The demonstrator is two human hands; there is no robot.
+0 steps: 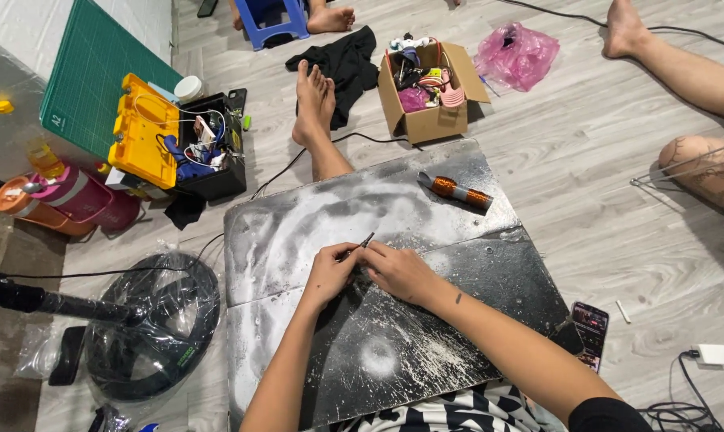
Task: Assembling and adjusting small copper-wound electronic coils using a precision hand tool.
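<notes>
hands pinch thin dark tool (366,240) over board (298,232): left hand (330,272); right hand (398,272); cardboard box (430,120) beyond

The single head-worn camera looked steeply down and forward from above the seated person, close over the scuffed dark board (426,336) on the floor (both forearms entered from the bottom edge), taking in the surrounding wooden floor (602,160).

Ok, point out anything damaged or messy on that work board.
The dark work board is scuffed and smeared with whitish residue, and a seam splits it across the middle. Both hands, left hand and right hand, pinch a thin dark tool.
</notes>
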